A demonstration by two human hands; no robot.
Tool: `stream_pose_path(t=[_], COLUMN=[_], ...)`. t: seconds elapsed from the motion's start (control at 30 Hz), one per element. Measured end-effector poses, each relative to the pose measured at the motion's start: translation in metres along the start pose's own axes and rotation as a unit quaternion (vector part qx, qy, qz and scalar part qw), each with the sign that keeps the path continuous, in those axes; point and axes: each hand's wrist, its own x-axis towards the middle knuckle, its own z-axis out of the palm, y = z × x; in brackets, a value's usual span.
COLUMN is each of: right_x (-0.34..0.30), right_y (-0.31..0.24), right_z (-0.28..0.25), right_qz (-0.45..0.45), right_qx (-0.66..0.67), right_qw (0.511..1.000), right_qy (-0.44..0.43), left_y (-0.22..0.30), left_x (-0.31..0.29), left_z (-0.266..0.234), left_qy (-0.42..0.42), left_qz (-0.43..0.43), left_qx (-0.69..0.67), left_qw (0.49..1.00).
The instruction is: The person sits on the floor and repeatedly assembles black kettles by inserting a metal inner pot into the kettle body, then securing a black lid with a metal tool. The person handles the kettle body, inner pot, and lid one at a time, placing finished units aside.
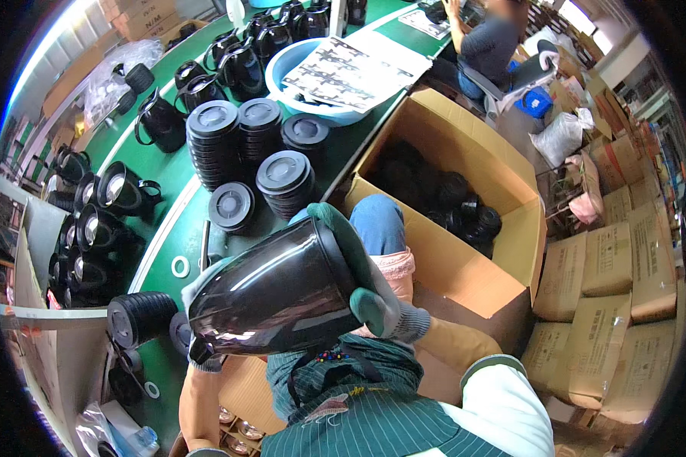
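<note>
A glossy black jug [274, 286] lies tilted on its side in front of my body, its spout toward the lower left. My right hand [379, 301], in a grey and green work glove, is closed around the jug's wide right end, with the thumb below and fingers over the top. At the other end my gloved left hand [204, 276] grips the jug; most of its fingers are hidden behind it. Just beyond the jug stand stacks of round black lids [284, 171] on the green table [171, 247]. A white ring [180, 266] lies near my left hand.
Several black jugs [164, 126] stand along the table, others lie sideways [103, 228] at left. A blue basin [278, 65] carries printed sheets [351, 72]. An open carton [511, 263] with black parts stands at right, near stacked boxes [598, 327]. Another person [488, 46] sits at the far end.
</note>
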Motion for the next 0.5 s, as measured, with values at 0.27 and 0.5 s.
stream_pose_path(t=[0.27,0.5], right_x=[-0.001,0.017], right_y=[0.003,-0.052], right_z=[-0.027,-0.107], right_qz=[0.128,0.233], right_qx=[0.086,-0.060], right_qw=[0.984,0.971], right_qy=[0.086,-0.017], left_y=[-0.018,-0.030], left_x=[-0.007,-0.016], left_z=[0.026,0.052], left_qy=[-0.022,-0.290], left_qz=[0.054,0.262], left_qx=[0.050,0.251], left_qw=[0.997,0.886])
